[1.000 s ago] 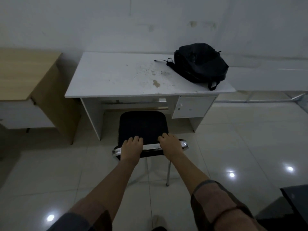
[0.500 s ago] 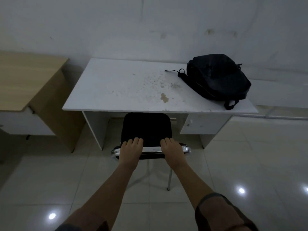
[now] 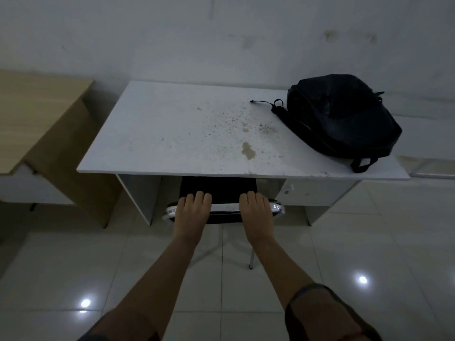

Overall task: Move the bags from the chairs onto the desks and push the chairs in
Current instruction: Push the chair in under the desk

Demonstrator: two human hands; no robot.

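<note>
- No brand, label or writing can be read on the bag, the chair or either worktop; the light is dim and the bag's surface shows only dark fabric.
- The left hand (image 3: 190, 212) lies over the chrome top rail of the chair (image 3: 218, 193), fingers curled forward over the rail and gripping it.
- The right hand (image 3: 256, 210) grips the same rail further to the right, fingers curled over it in the same way; a bare stretch of rail shows between the two hands.
- The chair has a black seat whose front part is hidden beneath the near edge of the white worktop (image 3: 172, 134), in the open knee space; the backrest rail stands just outside that edge, under the hands.
- One thin metal chair leg (image 3: 251, 258) shows on the tiled floor (image 3: 369, 242) below the right wrist.
- The black bag (image 3: 342, 116) lies on the far right part of the white worktop, well apart from both hands, with a strap loop hanging over the near edge and a cord trailing to its left.
- Brownish stains and specks mark the middle of the white worktop.
- A wooden worktop (image 3: 37, 112) stands just beside it on the left, against the white wall (image 3: 221, 33).
</note>
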